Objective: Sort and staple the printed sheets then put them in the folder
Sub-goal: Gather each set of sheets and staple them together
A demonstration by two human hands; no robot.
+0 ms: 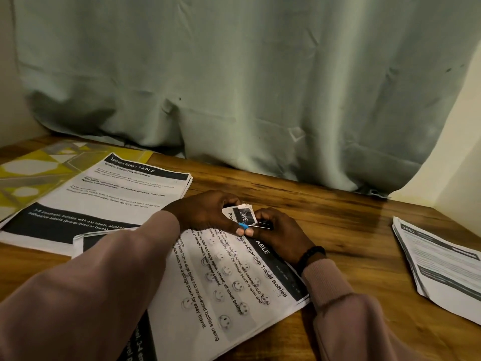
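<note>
Hands together at folded corner of white printed sheet stack (229, 277) on wooden desk (338, 230): left hand (208, 212) pinches corner, right hand (281, 230) grips small blue-handled metal tool (253, 225). Risk: corner tearing if tugged.

Left hand (208, 212) and right hand (279, 230) meet at sheet corner (240, 213), fingers curled, pinching it; both forearms sleeved.
</note>
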